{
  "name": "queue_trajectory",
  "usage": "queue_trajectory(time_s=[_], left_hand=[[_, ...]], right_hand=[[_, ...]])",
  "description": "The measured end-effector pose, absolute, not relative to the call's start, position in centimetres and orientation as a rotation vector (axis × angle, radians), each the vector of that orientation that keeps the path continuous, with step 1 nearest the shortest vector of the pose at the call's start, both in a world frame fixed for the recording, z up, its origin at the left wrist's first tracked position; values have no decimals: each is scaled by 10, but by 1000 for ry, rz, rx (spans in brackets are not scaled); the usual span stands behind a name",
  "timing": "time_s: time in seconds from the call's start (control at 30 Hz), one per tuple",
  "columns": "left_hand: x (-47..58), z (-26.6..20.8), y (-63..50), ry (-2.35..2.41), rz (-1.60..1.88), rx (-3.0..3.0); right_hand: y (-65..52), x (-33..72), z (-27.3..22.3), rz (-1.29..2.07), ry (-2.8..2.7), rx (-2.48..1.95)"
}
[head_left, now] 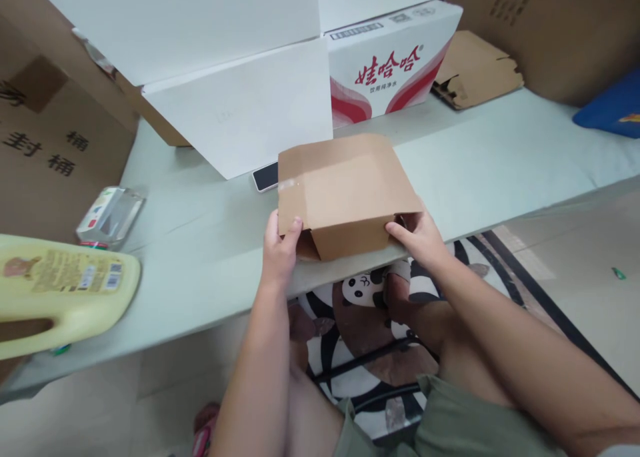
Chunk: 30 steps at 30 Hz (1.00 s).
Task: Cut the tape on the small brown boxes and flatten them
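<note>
A small brown cardboard box (345, 183) rests at the front edge of the table, its end facing me partly folded in. My left hand (281, 250) grips its near left corner, thumb on the upper side and the other fingers hidden behind the cardboard. At the near right corner my right hand (417, 233) holds the box, its thumb against the front flap and its fingers around the side. A strip of clear tape shows near the left edge of the top. Just behind the box lies a phone-like device (266, 176) with a dark screen, partly covered.
White cartons (240, 103) and a red-and-white water carton (390, 70) stand behind. A flattened cardboard piece (475, 70) lies at back right, near a blue object (613, 107). On the left are a clear bottle (113, 215), a yellow jug (75, 290) and a large brown carton (45, 137).
</note>
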<state>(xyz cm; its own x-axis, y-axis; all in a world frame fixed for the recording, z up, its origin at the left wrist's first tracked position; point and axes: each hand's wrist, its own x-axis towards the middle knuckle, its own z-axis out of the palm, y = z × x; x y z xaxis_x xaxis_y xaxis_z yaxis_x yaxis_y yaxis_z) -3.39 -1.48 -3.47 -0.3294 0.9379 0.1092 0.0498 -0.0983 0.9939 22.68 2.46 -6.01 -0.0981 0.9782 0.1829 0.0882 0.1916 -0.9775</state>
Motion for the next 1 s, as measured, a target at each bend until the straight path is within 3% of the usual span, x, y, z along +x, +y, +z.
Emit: queue_trajectory(time_s=[0.4, 0.6, 1.0], left_hand=[[-30, -25, -15, 1528, 1446, 1167], [-42, -31, -10, 1459, 1605, 1026], [-63, -30, -17, 1714, 1500, 1219]], right_hand=[[27, 237, -62, 964, -1283, -1274], [32, 238, -64, 890, -1106, -1243], [20, 240, -47, 1076, -1093, -1132]])
